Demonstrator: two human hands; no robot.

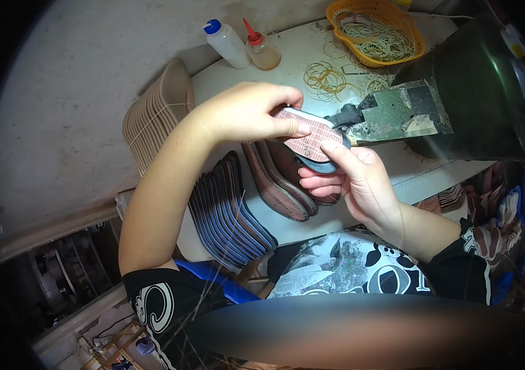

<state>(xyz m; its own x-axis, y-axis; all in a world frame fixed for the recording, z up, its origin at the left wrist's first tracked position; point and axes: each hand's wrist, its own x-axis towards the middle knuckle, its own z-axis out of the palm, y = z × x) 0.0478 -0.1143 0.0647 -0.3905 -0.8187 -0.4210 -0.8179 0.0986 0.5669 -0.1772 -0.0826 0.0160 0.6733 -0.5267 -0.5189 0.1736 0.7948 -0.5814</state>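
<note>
Sole piece, head view: the sole piece (304,142) shows a flat reddish-pink face crossed by fine pale lines, with small dark marks, a whitish strip along its far edge and a smooth blue-grey layer at the near one.
Place: raised over the pale table (293,58), beside the dark narrow end of the machine (478,86); whether they touch, I cannot tell.
Left hand (256,110): gripping the piece, thumb on its face.
Right hand (364,182): gripping the other end, thumb on top, fingers curled below.
Machine finish: glossy green curved body, chipped flat plate.
Stacks: curved beige pieces (154,123), banded; blue-edged dark soles (228,213); reddish-brown soles (275,188).
Basket (367,60): orange plastic, filled with thin pale loops (376,40).
</note>
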